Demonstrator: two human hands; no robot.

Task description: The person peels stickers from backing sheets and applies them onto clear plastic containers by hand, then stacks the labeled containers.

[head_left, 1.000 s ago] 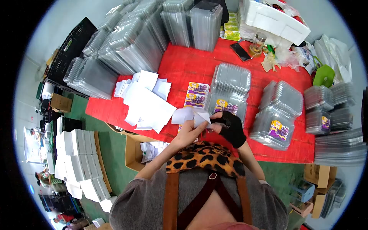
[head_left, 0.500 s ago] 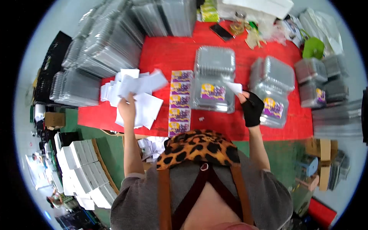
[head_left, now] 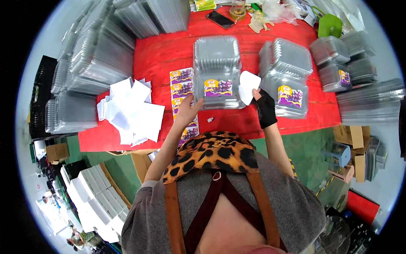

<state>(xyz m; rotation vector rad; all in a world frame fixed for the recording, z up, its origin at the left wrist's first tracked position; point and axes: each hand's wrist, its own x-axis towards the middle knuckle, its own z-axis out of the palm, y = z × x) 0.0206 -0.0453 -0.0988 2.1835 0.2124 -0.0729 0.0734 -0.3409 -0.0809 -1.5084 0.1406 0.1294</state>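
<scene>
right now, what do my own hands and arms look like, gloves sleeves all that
Your right hand wears a black glove that leaves the visible fingertips uncovered. Your left hand has no glove. Both forearms are bare below grey sleeves, and the left one shows a paler edge at its cuff.

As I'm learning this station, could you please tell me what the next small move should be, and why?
Perhaps the bare left hand should steady the middle clear plastic container: it is by the container's near left corner, while the black-gloved right hand holds a white, curved-edged sheet at its right side.
</scene>
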